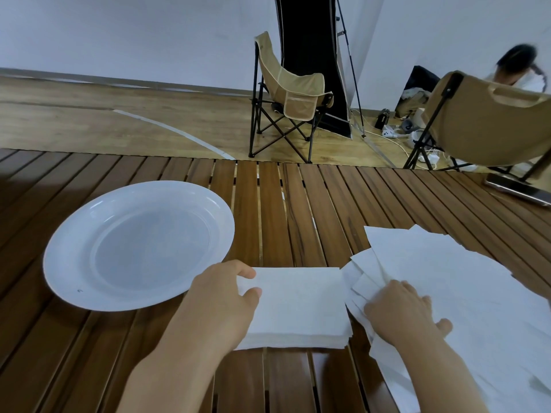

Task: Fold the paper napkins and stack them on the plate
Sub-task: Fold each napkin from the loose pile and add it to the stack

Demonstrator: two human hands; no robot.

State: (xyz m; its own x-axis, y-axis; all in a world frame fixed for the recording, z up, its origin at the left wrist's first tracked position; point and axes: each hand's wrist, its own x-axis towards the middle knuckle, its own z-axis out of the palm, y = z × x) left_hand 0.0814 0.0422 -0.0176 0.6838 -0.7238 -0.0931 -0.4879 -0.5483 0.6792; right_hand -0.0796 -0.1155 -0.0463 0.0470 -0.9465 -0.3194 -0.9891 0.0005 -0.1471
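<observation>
Left hand [220, 299] pinches the left edge of the folded white paper napkin stack [298, 308], thumb on top. Right hand [402, 311] rests, fingers spread flat, on the loose pile of unfolded white napkins [447, 278] just right. Round white plate [74, 263], left, holds nothing. Risk: lifted one-handed by its edge, the stack may fan apart.

one head-worn wide-angle view looks forward and down from close above the counter [268, 204]. both hands sit near its bottom edge; floor [119, 123], chairs and wall fill the top, well off.
</observation>
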